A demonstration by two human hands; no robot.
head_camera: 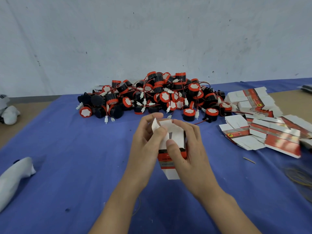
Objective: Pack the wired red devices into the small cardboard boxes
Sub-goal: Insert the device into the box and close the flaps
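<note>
Both my hands hold one small red-and-white cardboard box (pixel 175 139) above the blue cloth, its white flaps standing up at the far end. My left hand (pixel 145 146) grips its left side, fingers curled over a flap. My right hand (pixel 187 149) grips the right side with the thumb pressed on the box's front. Behind the box lies a big heap of red-and-black round devices (pixel 158 97) with thin red wires and white plugs. I cannot tell whether a device is inside the box.
Stacks of flat unfolded boxes (pixel 263 125) lie at the right on the blue cloth (pixel 76 157). A white cloth bundle (pixel 15 176) lies at the left edge, another white object (pixel 8 112) at the far left. Yellow rubber bands (pixel 298 176) lie at the right edge.
</note>
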